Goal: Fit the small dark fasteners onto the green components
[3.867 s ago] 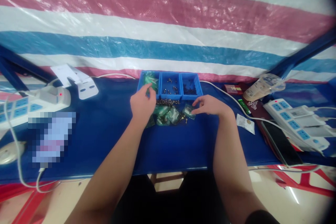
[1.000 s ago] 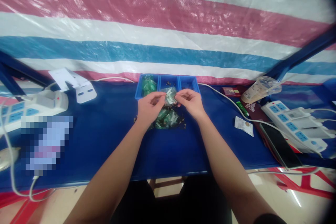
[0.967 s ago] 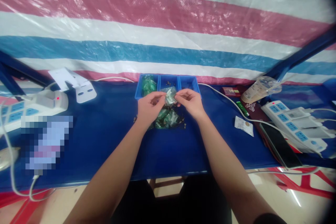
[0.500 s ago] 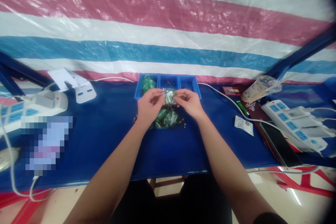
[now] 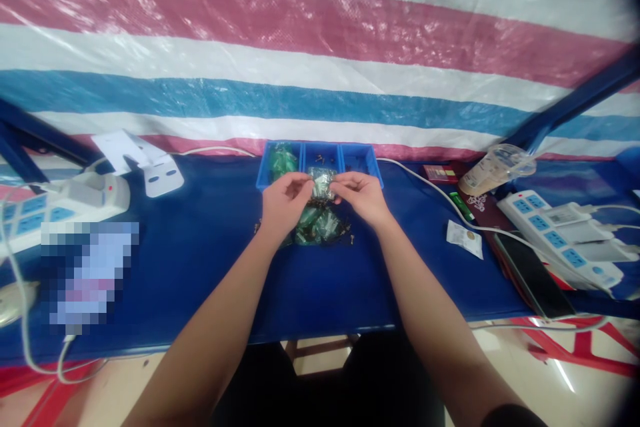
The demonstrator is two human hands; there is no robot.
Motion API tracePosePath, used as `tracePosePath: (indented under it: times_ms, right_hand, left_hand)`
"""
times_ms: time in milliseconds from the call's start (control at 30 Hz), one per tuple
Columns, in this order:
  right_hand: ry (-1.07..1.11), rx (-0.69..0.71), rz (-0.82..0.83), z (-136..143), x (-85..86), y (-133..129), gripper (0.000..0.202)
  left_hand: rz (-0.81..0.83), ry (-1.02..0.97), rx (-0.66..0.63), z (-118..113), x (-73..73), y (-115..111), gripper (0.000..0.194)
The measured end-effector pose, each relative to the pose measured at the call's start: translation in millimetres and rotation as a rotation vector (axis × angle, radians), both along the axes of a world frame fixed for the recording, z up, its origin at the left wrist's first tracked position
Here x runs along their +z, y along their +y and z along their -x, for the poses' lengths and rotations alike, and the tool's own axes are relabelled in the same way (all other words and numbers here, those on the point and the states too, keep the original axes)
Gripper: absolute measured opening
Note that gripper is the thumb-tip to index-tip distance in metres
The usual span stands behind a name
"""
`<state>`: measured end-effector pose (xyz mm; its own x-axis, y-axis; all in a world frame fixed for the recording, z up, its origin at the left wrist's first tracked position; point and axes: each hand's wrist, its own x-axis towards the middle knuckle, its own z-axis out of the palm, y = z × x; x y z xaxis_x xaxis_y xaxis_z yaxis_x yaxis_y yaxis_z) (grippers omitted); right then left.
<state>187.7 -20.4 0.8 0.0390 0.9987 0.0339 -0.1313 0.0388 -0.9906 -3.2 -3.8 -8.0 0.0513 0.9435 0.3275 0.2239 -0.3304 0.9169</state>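
Between my two hands is a small clear plastic bag (image 5: 321,184), shiny, with contents too small to make out. My left hand (image 5: 287,203) pinches its left edge between thumb and fingers. The right edge is pinched the same way by my right hand (image 5: 363,199). Below the bag, on the blue table, lies a pile of green-tinted plastic bags (image 5: 323,227) with small dark and brassy pieces scattered around it. Just behind my hands stands a blue three-part tray (image 5: 303,163); green bags fill its left compartment and a few small parts lie in the middle one.
On the right are a plastic drink cup (image 5: 495,170), a white packet (image 5: 465,239), a dark phone (image 5: 535,277) and a power strip (image 5: 560,237). To the left are a white stand (image 5: 145,163), another power strip (image 5: 65,203) and a blurred-out device (image 5: 93,277). Cables cross both sides.
The small bag has turned slightly and lies flatter between my fingers, its shine changed. Both hands have stayed almost in place, still pinching its edges.
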Motion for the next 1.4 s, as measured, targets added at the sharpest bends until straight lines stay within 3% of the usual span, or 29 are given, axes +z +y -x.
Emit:
tracePosePath:
  times_ms: [233, 467, 633, 1067, 1200, 1400]
  right_hand:
    - [-0.086, -0.073, -0.105, -1.8, -2.7, 0.4, 0.025]
    - [0.069, 0.041, -0.101, -3.7, 2.0, -1.5, 0.03]
    - [-0.017, -0.005, -0.11, -6.2, 6.6, -3.2, 0.027]
    - [-0.028, -0.06, -0.118, -4.2, 1.5, -1.2, 0.038]
    - [0.015, -0.076, -0.113, -1.5, 2.3, -0.8, 0.043]
    - [0.035, -0.078, -0.137, 6.7, 4.1, -5.0, 0.034]
  left_hand:
    - [-0.131, 0.132, 0.069, 0.8, 6.5, -2.3, 0.014]
    - [-0.054, -0.016, -0.062, 0.9, 7.4, -7.0, 0.022]
    - [-0.112, 0.042, 0.01, 0.8, 8.4, -7.1, 0.019]
    - [-0.11, 0.064, 0.033, -2.6, 8.5, -6.4, 0.014]
    - [-0.209, 0.143, 0.064, -2.1, 11.2, -5.5, 0.009]
    - [-0.206, 0.171, -0.047, -2.9, 9.6, -7.5, 0.025]
